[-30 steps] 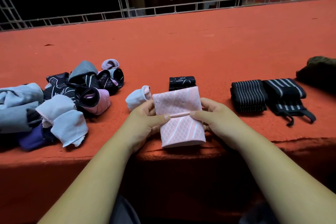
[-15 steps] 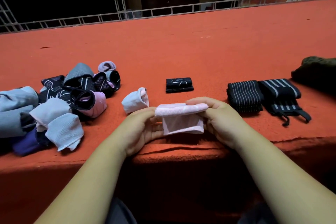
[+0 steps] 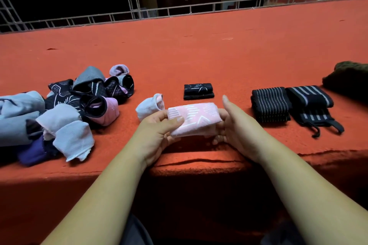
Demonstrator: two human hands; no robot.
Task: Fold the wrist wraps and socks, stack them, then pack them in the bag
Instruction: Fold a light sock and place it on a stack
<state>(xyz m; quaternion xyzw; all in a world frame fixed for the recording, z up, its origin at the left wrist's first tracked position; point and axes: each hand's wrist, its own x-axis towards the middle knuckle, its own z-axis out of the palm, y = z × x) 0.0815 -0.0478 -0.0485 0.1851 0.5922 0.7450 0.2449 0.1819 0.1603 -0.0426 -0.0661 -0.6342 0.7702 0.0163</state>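
A folded pink sock (image 3: 196, 119) with white line marks lies between my hands near the front edge of the red surface. My left hand (image 3: 159, 131) pinches its left end, thumb on top. My right hand (image 3: 231, 123) cups its right end from the side and below, thumb raised straight. Behind it sits a folded black sock (image 3: 198, 91). Two black striped wrist wraps (image 3: 270, 104) (image 3: 310, 103) lie folded at the right. A pile of unfolded socks (image 3: 65, 109) lies at the left, and a white sock (image 3: 150, 106) rests just left of my hands.
A dark green bag (image 3: 348, 77) sits at the far right edge. The red carpeted surface (image 3: 199, 49) stretches back to a metal truss rail (image 3: 179, 9). Its front edge (image 3: 199, 165) drops off just below my hands.
The pink sock was held open and long, then folded over in half. Now it is a compact bundle turned pattern side up, and my right thumb has lifted off it.
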